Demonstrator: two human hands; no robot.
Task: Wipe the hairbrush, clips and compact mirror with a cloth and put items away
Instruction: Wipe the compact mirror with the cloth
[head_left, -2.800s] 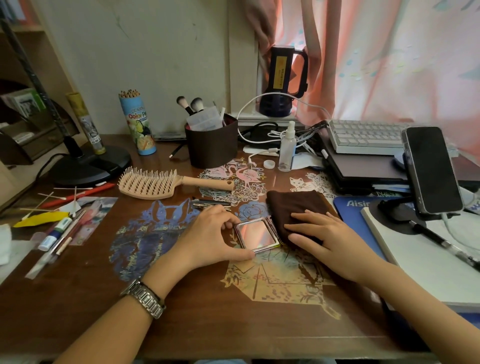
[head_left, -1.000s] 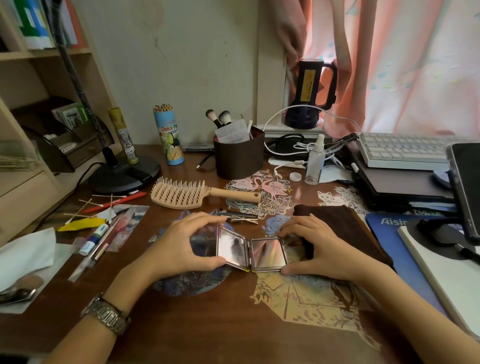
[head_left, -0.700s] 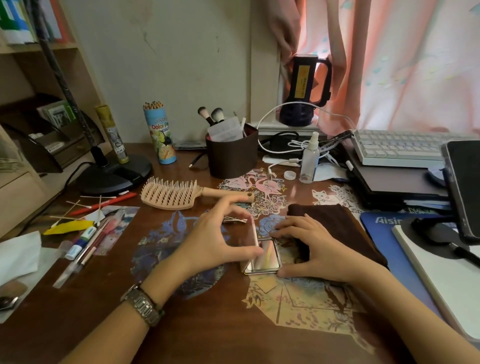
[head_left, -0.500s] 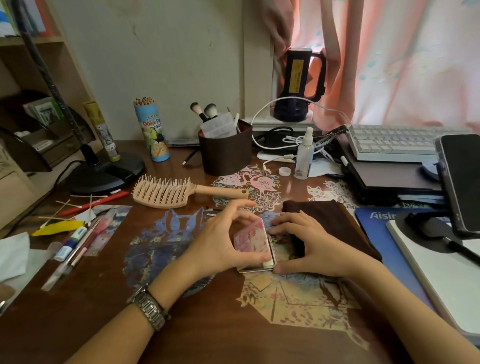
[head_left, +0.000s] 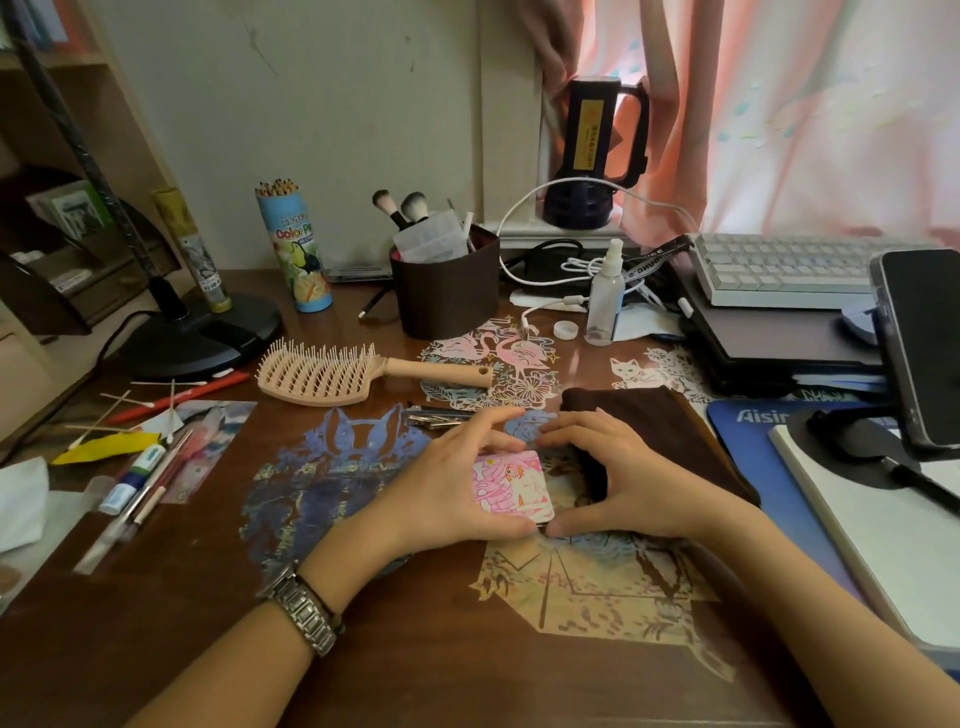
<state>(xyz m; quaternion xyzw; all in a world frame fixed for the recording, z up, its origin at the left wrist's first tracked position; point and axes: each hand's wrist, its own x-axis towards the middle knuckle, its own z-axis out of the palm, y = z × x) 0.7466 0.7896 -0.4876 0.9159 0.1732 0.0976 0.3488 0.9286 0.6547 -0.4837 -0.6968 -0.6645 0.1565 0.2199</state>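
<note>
Your left hand (head_left: 441, 493) and right hand (head_left: 618, 488) both pinch the shut compact mirror (head_left: 511, 484) flat on the near desk (head_left: 156, 649), steadying it; the cloth (head_left: 660, 431) lies just right, within reach for wiping the lid

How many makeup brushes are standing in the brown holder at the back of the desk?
2. Both makeup brushes stand side by side at the left rear of the brown holder, heads up: one further left, the other beside it. More could be hidden behind the plastic box inside.
</note>
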